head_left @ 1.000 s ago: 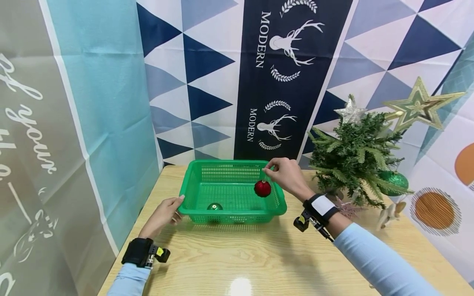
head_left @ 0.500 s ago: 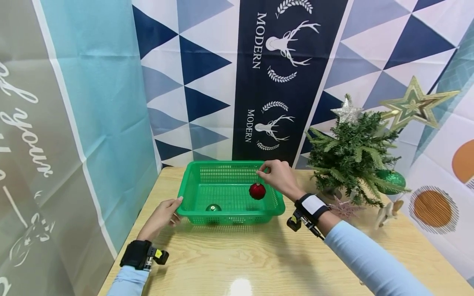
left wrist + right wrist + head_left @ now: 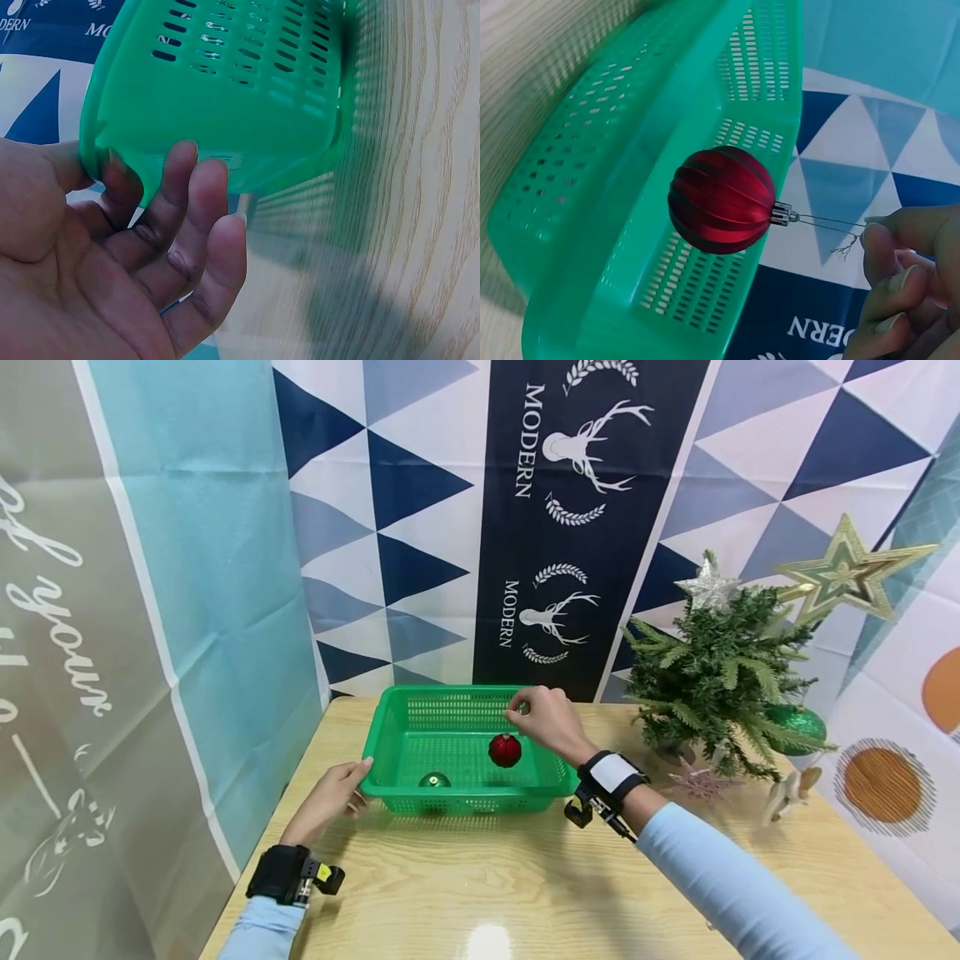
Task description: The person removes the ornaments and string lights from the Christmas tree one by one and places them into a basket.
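"As you face the work, what does your right hand (image 3: 546, 718) grasp?"

"Your right thumb and index finger pinch the thin hanging loop (image 3: 832, 220) of the red ornament (image 3: 505, 751); the ball itself hangs apart from your fingers."

"Specify its position relative to the pinch."

"Head view: you find it at 6 o'clock from your fingertips, just below them. Right wrist view: you find it at 9 o'clock, its silver cap (image 3: 781, 214) turned toward your fingers, the loop stretched between. It shows inside the outline of the green basket (image 3: 472, 800), at 3 o'clock from the centre; you cannot tell its exact height over the basket floor."

"Specify the state of your left hand (image 3: 337, 789)."

"Your left thumb and curled index finger grip the basket's rim (image 3: 91, 124) between 8 and 9 o'clock. Your other fingers bend beside the outer wall; contact there is unclear."

"Identify the surroundings."

"Your basket stands on the wooden table (image 3: 465, 868). A green bauble (image 3: 434, 780) rests in it between 7 and 8 o'clock. A small tree (image 3: 720, 668) stands between 2 and 3 o'clock from the basket."
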`<state>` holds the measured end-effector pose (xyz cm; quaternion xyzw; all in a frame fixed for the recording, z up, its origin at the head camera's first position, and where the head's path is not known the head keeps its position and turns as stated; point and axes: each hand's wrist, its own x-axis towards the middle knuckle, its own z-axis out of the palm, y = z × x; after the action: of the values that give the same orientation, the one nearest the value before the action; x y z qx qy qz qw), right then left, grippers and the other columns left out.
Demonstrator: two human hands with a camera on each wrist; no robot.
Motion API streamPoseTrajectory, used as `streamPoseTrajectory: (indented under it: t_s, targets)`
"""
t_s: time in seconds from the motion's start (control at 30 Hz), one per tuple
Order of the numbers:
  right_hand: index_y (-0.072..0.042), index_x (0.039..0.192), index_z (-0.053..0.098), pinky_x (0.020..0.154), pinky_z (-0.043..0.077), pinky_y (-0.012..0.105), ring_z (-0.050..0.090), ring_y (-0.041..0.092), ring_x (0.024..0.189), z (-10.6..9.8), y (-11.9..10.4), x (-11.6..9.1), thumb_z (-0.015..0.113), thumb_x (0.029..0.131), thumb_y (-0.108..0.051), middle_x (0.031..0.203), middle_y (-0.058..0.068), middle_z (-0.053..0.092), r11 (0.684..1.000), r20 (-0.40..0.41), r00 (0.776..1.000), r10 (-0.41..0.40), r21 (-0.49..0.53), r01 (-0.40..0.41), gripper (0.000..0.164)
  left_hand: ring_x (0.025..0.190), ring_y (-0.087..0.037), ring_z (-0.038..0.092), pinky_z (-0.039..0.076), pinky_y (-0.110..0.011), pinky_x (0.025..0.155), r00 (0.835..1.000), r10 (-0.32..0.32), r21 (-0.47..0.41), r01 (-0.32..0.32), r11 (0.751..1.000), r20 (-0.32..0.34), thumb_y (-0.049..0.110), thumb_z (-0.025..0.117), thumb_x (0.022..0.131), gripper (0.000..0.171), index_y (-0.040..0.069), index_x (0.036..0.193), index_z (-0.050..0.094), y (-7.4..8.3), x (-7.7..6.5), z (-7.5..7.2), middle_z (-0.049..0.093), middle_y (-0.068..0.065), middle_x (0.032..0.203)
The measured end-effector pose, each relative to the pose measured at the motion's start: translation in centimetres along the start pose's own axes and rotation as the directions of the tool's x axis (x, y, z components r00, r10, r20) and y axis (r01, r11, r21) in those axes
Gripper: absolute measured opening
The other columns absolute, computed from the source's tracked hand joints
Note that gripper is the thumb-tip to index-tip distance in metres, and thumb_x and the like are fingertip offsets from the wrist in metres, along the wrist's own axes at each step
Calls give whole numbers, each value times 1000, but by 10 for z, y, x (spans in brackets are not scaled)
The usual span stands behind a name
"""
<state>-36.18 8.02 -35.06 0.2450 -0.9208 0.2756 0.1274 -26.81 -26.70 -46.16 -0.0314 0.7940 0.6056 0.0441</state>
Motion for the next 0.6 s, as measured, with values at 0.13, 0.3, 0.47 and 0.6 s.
streamPoseTrajectory:
  t_s: [0.13,0.3,0.47,0.6]
  targets:
    - [-8,92,80,46,37,25,60,9,53,6,-4,2,75,96,-17,65,-4,66,1000,12,1000,0,-5,0,11,91,-42,62,53,-45,79,1000,3,-11,-3,1000,0,44,45,112,47,-1,119,58,1,1,1,60,-26,102]
    - [-10,91,79,45,37,24,60,8,51,14,-9,4,76,96,-18,61,-7,65,1000,26,1000,2,-25,-1,10,91,-43,62,53,-46,79,1000,8,-7,-8,1000,3,43,45,112,46,-1,116,58,3,1,2,61,-22,97]
    - [-13,90,79,46,40,26,60,8,53,20,-14,6,75,97,-19,64,-7,66,999,38,999,-7,-35,8,10,90,-40,62,52,-47,79,1000,15,-2,-15,1000,4,41,44,113,43,-1,116,54,3,-2,1,59,-22,98]
    - [-13,91,79,46,41,26,59,8,54,25,-18,7,74,97,-20,67,-5,67,999,53,999,-2,-34,4,11,87,-36,62,53,-47,79,1000,13,-4,-13,1000,2,42,45,112,45,-2,117,56,2,-2,1,60,-23,98]
